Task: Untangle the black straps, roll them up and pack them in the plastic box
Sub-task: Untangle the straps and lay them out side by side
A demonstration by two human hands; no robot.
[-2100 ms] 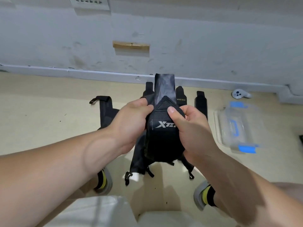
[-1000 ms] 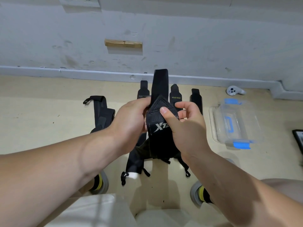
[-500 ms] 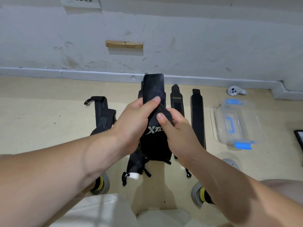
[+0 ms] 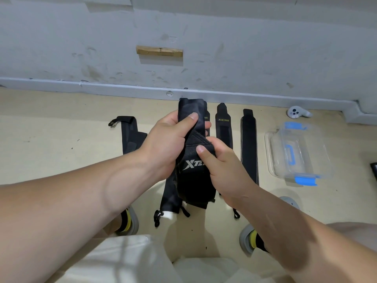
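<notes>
I hold a wide black strap point(image 4: 195, 180) with white lettering above the floor, in the centre of the head view. My left hand point(image 4: 169, 141) grips its upper end, thumb across the front. Just below, my right hand point(image 4: 220, 166) pinches the strap's folded flap, thumb on top. The strap's lower part hangs down between my feet. Two more black straps lie flat on the floor to the right, one labelled in yellow point(image 4: 224, 127) and a long plain one point(image 4: 249, 148). Another black strap point(image 4: 129, 135) lies to the left. The clear plastic box point(image 4: 297, 152) with blue clips sits at the right.
A white controller point(image 4: 297, 113) lies by the wall's skirting at the far right. A dark object point(image 4: 374, 168) shows at the right edge. My shoes point(image 4: 128, 221) stand on the beige floor on either side of the hanging strap. The grey wall runs close behind the straps.
My left hand slid up the strap to grip near its top end. My right hand shifted left and lower onto the folded flap, uncovering the long plain strap on the floor.
</notes>
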